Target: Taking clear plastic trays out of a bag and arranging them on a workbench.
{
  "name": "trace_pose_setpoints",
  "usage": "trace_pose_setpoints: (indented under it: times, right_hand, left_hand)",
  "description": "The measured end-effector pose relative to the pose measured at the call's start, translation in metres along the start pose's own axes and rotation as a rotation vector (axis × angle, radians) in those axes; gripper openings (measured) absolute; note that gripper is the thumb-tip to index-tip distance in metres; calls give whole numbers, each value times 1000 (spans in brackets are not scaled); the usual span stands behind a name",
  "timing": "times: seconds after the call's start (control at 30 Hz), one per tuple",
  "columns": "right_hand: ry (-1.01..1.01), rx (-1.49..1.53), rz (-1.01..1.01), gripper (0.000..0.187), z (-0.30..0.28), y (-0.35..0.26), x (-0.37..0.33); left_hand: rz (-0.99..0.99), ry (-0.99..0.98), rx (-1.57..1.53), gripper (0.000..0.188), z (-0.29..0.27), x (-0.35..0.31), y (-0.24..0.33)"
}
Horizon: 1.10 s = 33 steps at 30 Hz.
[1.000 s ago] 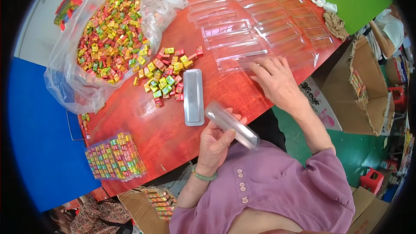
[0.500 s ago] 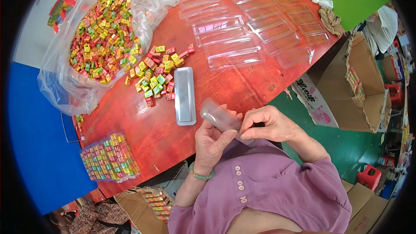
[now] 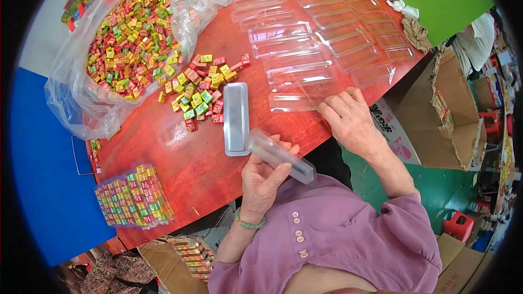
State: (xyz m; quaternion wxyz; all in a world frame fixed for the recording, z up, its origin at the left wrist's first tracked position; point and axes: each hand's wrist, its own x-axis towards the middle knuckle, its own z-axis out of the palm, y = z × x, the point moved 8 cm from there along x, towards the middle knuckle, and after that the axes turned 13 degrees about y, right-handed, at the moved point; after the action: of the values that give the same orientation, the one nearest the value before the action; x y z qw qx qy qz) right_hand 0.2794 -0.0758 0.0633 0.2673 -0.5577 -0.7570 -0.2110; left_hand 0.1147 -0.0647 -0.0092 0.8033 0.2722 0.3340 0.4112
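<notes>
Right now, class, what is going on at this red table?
A person holds a clear plastic case in the left hand, while the right hand reaches to the empty clear trays on the red table. Loose wrapped candies lie beside an open bag; filled packs sit stacked nearby.

The left hand (image 3: 264, 177) grips a clear plastic tray (image 3: 280, 155) tilted above the red desk (image 3: 190, 169), while the right hand (image 3: 348, 117) rests on a flat clear lid (image 3: 294, 102); loose coloured candies (image 3: 201, 90) lie nearby
</notes>
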Motion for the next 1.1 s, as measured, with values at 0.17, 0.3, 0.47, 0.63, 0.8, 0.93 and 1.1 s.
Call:
trace_pose_setpoints:
  times: [0.17, 0.3, 0.47, 0.63, 0.8, 0.93, 1.1]
  right_hand:
    - [-53, 6, -12, 23, 10, 7, -2]
    - [-100, -34, 24, 24, 10, 13, 0]
    - [-79, 441, 260, 32, -22, -4, 10]
    - [-206, 957, 427, 29, -4, -35, -9]
    - [-333, 1235, 710, 18, 12, -41, -30]
    - [-454, 1512, 948, 12, 22, -49, -50]
    - [-316, 1198, 815, 6, 0, -30, -39]
  left_hand:
    - [-9, -49, -4, 56, 1, 0, 0]
    - [-15, -42, 15, 54, 5, 5, -3]
    - [-44, 3, 18, 57, 7, 7, -4]
    - [-20, -44, 2, 61, 11, 7, -7]
    - [26, -141, 100, 60, 11, -1, -3]
    - [-14, -102, 161, 64, 10, -7, -5]
    - [100, -77, 243, 61, 14, -14, 7]
